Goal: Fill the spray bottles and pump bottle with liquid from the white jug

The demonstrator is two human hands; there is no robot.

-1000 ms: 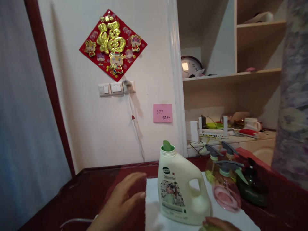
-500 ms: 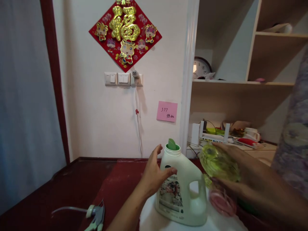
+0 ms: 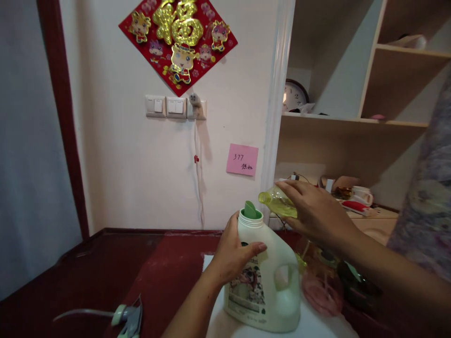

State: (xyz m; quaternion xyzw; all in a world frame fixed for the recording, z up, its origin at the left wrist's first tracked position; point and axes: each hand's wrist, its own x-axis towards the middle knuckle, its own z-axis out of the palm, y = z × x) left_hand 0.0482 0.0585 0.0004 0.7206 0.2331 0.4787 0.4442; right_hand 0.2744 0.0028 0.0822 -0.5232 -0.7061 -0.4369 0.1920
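A pale green plastic jug (image 3: pixel 264 281) stands upright on a white cloth (image 3: pixel 223 324), its neck uncapped with a green spout inside. My left hand (image 3: pixel 234 258) is wrapped round the jug's upper left side, thumb across the label and the other fingers partly hidden behind. In my right hand (image 3: pixel 310 211) is a clear bottle of yellow-green liquid (image 3: pixel 282 202), tipped almost level. Its open mouth points left, just above and to the right of the jug's neck, apart from it. The bottle's base is hidden by my fingers.
On the red table (image 3: pixel 169 272), a spray trigger head (image 3: pixel 128 319) with its tube lies at front left. A pink transparent container (image 3: pixel 322 291) and a dark green one (image 3: pixel 357 286) sit right of the jug. Behind are a wall and a shelf unit (image 3: pixel 331 117).
My left hand has closed round the jug. My right hand has brought the bottle left and up, turning its mouth towards the jug's neck. The view has shifted slightly.
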